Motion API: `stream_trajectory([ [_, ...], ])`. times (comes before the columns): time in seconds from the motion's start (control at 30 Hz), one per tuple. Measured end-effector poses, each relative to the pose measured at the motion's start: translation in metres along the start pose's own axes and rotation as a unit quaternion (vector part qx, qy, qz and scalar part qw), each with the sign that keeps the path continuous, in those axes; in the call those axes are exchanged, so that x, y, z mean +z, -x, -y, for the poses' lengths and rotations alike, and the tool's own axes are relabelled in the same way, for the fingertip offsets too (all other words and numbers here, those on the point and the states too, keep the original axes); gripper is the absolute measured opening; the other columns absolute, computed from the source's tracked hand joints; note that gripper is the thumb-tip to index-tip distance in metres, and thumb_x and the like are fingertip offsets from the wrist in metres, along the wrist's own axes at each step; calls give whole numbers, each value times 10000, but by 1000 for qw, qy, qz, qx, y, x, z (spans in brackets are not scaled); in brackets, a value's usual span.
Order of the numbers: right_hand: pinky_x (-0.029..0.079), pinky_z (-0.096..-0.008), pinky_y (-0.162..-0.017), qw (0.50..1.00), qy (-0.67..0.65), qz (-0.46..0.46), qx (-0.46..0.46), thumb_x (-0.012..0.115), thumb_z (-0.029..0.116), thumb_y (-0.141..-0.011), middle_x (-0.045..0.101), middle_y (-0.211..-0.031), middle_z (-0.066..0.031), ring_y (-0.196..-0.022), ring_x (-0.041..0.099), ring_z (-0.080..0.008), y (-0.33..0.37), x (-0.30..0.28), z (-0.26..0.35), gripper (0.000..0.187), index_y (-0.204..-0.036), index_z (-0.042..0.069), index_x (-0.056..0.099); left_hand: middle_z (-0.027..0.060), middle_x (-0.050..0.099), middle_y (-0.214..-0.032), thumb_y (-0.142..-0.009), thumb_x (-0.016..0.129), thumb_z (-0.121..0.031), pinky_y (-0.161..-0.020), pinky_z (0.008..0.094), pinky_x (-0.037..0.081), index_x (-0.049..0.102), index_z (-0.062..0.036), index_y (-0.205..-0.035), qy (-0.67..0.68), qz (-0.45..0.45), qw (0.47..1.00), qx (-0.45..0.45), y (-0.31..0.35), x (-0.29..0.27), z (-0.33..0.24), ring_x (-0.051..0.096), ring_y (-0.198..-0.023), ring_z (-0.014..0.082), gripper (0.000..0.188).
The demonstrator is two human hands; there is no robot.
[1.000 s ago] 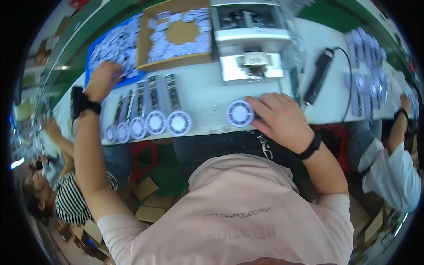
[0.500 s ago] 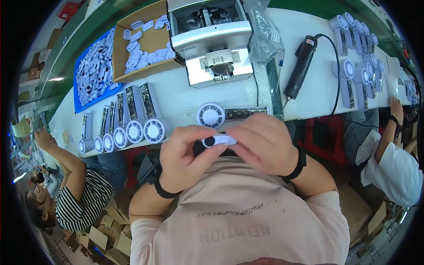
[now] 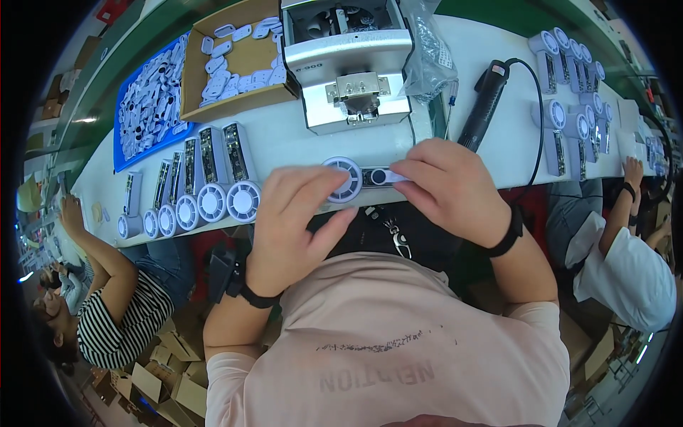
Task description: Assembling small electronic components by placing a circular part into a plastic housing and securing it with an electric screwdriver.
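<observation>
A small handheld fan (image 3: 343, 179) lies on the table in front of me, its round vented head to the left and its open handle with a bare circuit board to the right. My right hand (image 3: 455, 188) pinches a small white plastic piece with a dark round spot (image 3: 381, 176), held over the handle's board. My left hand (image 3: 295, 220) is open, thumb and fingers spread, with its fingertips at the left edge of the fan's head. Whether they touch it, I cannot tell.
Several similar fans (image 3: 244, 202) stand in a row to the left. Behind are a blue tray (image 3: 118, 146) and a cardboard box (image 3: 238, 108) of white plastic parts, and a metal machine (image 3: 348, 60). An electric screwdriver (image 3: 486, 103) lies right. Co-workers sit on both sides.
Both hands have parted and moved forward to the fan. The small plastic piece, earlier held between both hands near my body, is now in my right hand alone over the handle.
</observation>
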State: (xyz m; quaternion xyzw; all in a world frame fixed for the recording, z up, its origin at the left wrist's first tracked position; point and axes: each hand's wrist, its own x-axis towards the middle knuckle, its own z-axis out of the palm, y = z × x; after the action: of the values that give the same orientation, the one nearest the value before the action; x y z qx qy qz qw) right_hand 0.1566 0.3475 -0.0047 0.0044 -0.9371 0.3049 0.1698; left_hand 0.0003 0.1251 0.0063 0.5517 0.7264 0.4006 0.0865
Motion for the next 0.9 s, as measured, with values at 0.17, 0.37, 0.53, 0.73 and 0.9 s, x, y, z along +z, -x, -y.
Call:
stream_trajectory([
  [0.17, 524, -386, -743, 993, 76, 81, -26, 814, 111, -796, 616, -912, -65, -860, 634, -271, -11, 15, 1, 222, -1003, 73, 743, 76, 678, -1221, -812, 832, -138, -984, 423, 499, 714, -74, -1183, -97, 40, 993, 46, -18, 21, 13, 621, -1158, 306, 395],
  [0.37, 510, -376, -761, 989, 113, 61, -70, 803, 125, -789, 598, -904, -49, -861, 606, -252, -7, 22, -2, 204, -969, 68, 726, 74, 671, -1199, -816, 822, -150, -980, 431, 511, 707, -90, -1176, -76, 78, 992, 64, -16, 36, 32, 622, -1175, 306, 383],
  [0.53, 508, -383, -761, 983, 132, 85, -97, 799, 125, -786, 589, -899, -47, -851, 597, -254, -9, 14, -3, 209, -969, 63, 717, 89, 675, -1201, -819, 813, -125, -974, 438, 543, 712, -81, -1148, -82, 73, 990, 84, -17, 37, 32, 634, -1204, 323, 346],
  [0.73, 513, -386, -764, 982, 115, 113, -95, 808, 144, -792, 585, -907, -54, -857, 604, -258, -12, 12, -4, 238, -990, 64, 702, 114, 681, -1191, -821, 807, -91, -984, 447, 559, 723, -55, -1098, -57, 59, 993, 79, -12, 41, 35, 645, -1218, 348, 291],
  [0.9, 518, -390, -748, 990, 73, 105, -51, 821, 178, -799, 568, -894, -59, -853, 607, -259, -14, 15, -9, 234, -940, 73, 666, 120, 679, -1182, -814, 806, -61, -985, 453, 557, 724, -45, -1090, -14, 54, 996, 66, -14, 45, 38, 642, -1216, 354, 288],
])
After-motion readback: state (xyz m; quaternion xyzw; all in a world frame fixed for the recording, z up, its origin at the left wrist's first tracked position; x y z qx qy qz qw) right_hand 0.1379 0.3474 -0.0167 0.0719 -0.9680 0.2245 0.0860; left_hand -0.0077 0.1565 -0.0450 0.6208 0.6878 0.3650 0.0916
